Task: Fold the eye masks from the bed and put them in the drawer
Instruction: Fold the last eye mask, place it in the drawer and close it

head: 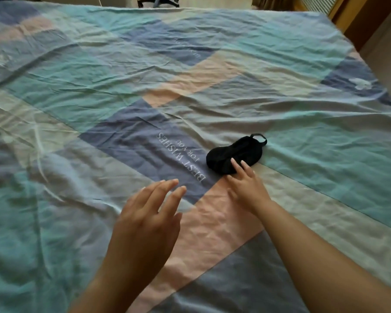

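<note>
A black eye mask [235, 153] lies flat on the patchwork bed cover [122, 86], right of centre, its strap looping out at the far end. My right hand [246, 186] reaches out with spread fingers, and two fingertips rest on the mask's near edge. My left hand [149, 213] hovers open above the cover, left of and nearer than the mask, touching nothing. No drawer is in view.
The cover is wrinkled, with blue, teal, pink and white panels and white lettering [181, 157] beside the mask. The bed's right edge [370, 62] drops to a floor strip by a wooden wall. A dark chair base [158, 1] stands beyond the far edge.
</note>
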